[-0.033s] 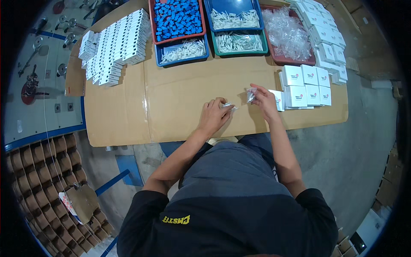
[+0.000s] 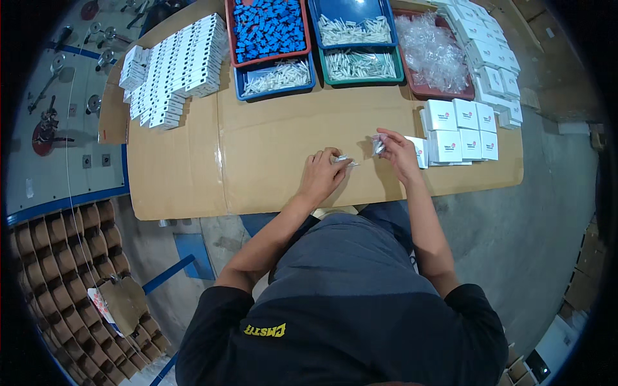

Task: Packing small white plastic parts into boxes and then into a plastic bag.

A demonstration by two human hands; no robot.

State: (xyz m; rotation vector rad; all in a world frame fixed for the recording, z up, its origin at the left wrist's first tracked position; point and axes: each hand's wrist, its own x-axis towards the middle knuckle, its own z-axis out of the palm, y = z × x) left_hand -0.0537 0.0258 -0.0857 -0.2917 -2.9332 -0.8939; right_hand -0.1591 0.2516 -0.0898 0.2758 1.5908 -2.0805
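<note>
My right hand [image 2: 400, 156] is raised over the cardboard-covered table and pinches a small clear plastic bag [image 2: 378, 144] with pale pieces showing inside. To its left, my left hand [image 2: 320, 176] is low at the cardboard, fingers curled round small whitish pieces [image 2: 343, 160]. Clear plastic seems to show at their right end, but the fingers hide most of them. Just right of my right hand stand small white boxes [image 2: 444, 145] with a red mark, stacked in a block.
Across the back stand a red tray of blue parts [image 2: 269, 31], blue and green trays of white plugs [image 2: 359, 65] and a red tray of clear bags [image 2: 432, 53]. White switch-like blocks [image 2: 180, 67] are stacked at left, more white boxes [image 2: 492, 55] at far right.
The bag in my right hand has turned slightly and dropped a touch. My left hand has stayed in place.
</note>
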